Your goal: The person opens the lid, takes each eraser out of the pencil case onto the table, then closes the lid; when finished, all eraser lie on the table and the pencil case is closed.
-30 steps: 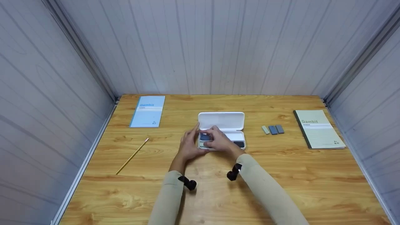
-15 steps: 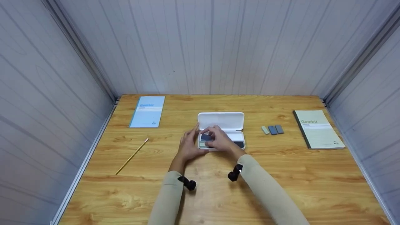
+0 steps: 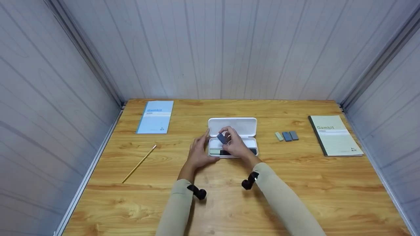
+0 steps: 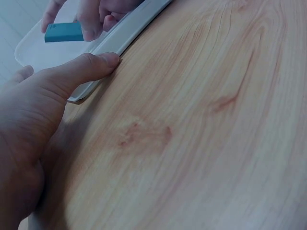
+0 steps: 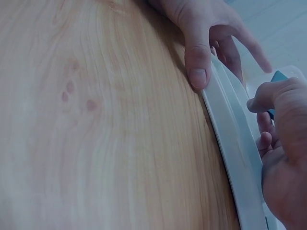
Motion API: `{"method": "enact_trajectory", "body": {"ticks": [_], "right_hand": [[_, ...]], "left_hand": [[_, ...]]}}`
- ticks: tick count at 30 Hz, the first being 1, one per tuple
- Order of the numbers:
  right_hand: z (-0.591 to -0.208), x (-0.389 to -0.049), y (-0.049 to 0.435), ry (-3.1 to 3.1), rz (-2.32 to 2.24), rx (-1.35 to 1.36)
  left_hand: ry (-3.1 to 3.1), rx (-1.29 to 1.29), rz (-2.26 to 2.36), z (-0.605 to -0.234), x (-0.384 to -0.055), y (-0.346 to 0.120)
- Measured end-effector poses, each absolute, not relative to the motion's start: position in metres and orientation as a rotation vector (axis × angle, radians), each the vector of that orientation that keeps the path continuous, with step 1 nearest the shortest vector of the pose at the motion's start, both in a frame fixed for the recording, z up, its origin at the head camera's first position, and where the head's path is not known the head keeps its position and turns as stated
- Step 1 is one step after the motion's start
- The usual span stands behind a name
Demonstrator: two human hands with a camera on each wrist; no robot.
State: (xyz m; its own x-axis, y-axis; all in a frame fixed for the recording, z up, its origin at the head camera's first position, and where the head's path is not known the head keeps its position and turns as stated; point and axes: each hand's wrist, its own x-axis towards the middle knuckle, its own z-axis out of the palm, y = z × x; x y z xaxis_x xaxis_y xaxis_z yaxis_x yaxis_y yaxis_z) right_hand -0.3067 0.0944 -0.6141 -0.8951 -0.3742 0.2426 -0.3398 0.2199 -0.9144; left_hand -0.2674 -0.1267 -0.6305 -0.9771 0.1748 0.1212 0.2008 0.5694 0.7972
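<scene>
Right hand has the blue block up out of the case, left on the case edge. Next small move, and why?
Probably carry the blue block right toward the three blocks on the table. The right hand pinches it above the open white case; the left hand steadies the case.

Count: 2 booklets (image 3: pixel 155 116) (image 3: pixel 334 135), 1 pencil (image 3: pixel 139 164), 1 white case (image 3: pixel 233 137), 3 small blocks (image 3: pixel 286 136) on table, 1 blue block (image 3: pixel 222 138) in hand.

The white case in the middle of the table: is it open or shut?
Open. The case's lid stands tipped back behind its tray, and the right hand pinches a blue block above the tray, while the left hand touches the case's edge.
</scene>
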Motion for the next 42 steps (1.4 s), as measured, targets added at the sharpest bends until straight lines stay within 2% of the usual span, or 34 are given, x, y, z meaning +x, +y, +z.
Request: {"method": "enact_trajectory", "body": {"ticks": [9,22,42], "right_hand": [[-0.6,-0.303,0.093,2.34,-1.808,-0.542],[-0.596,-0.303,0.1,2.39,-1.76,-0.584],[-0.587,-0.301,0.15,2.494,-1.692,-0.478]], "left_hand": [[-2.769,-0.318,-1.404,-0.63,-0.267,-0.126],[-2.765,-0.299,-1.428,-0.627,-0.267,-0.126],[-2.803,-0.302,-1.399,-0.629,-0.269,-0.125]]}}
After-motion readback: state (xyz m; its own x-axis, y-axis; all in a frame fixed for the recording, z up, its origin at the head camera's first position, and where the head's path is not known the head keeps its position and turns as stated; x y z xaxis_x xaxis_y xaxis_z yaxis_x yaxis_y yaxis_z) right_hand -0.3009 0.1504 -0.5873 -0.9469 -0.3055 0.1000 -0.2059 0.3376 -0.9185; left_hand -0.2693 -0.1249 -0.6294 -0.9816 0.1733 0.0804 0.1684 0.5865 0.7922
